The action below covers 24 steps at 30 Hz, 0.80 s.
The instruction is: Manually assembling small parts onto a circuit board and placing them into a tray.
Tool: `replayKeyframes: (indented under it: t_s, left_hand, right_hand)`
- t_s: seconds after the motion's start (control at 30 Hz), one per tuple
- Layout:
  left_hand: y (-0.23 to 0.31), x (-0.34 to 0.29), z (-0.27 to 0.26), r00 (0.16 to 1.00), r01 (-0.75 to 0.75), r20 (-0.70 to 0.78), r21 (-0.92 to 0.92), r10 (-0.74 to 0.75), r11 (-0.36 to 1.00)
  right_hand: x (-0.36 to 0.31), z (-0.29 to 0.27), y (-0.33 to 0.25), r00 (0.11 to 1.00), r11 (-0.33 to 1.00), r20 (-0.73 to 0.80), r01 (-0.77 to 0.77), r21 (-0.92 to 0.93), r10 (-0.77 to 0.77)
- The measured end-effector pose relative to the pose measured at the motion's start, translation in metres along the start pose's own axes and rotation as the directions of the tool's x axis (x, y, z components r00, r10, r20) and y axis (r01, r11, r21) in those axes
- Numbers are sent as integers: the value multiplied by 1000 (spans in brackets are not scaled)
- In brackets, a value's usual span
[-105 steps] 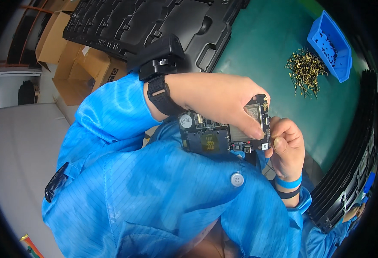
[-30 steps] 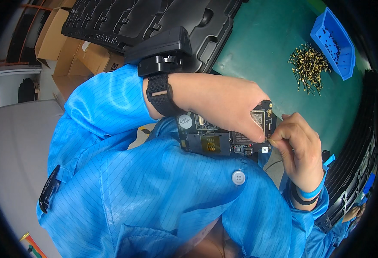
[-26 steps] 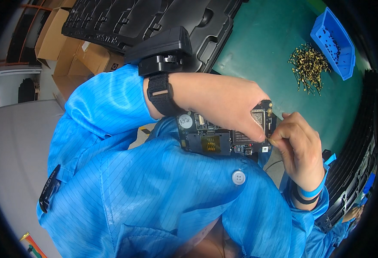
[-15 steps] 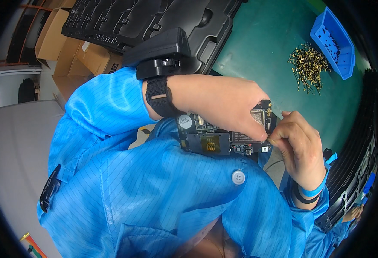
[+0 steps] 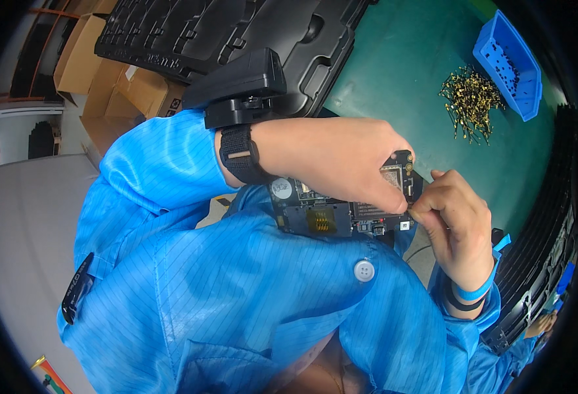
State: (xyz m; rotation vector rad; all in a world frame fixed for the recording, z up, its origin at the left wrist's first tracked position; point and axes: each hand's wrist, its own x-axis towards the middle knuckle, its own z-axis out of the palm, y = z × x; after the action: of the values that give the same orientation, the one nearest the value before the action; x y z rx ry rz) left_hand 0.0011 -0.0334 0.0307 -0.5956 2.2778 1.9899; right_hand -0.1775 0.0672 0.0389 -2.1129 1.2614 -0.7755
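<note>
A black circuit board (image 5: 320, 221) is held close to my body, its gold contacts and chips facing up. My left hand (image 5: 338, 157) grips it from above, with the thumb lying across a metal-shielded area near the right end. At that right edge of the board, my right hand (image 5: 456, 220) is pinched, thumb and index fingertips close to the left thumb. Whatever the pinch holds, if anything, is too small to make out. The left fingers beneath the board are hidden.
On the green table (image 5: 394, 79) lies a heap of thin black cables with gold ends (image 5: 471, 104). Beside it stands a blue bin (image 5: 509, 65) holding small dark pieces. Black moulded trays (image 5: 236, 33) are at the upper left, cardboard boxes (image 5: 121, 92) beyond. Another person's hand (image 5: 544, 323) shows far right.
The left wrist and its strapped device have shifted slightly down and left. The board has tilted a little; the right hand stays pinched at its edge.
</note>
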Motion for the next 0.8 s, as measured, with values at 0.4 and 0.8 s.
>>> replayKeyframes:
  t_s: [0.4,0.8]
  left_hand:
    - [-1,-2,0,999,26,-22,20,-25,999]
    - [-1,-3,1,999,30,-22,2,-30,1000]
  right_hand:
    - [-14,16,-9,919,881,-85,-340,329,386]
    - [-9,15,-16,881,848,-104,-403,344,461]
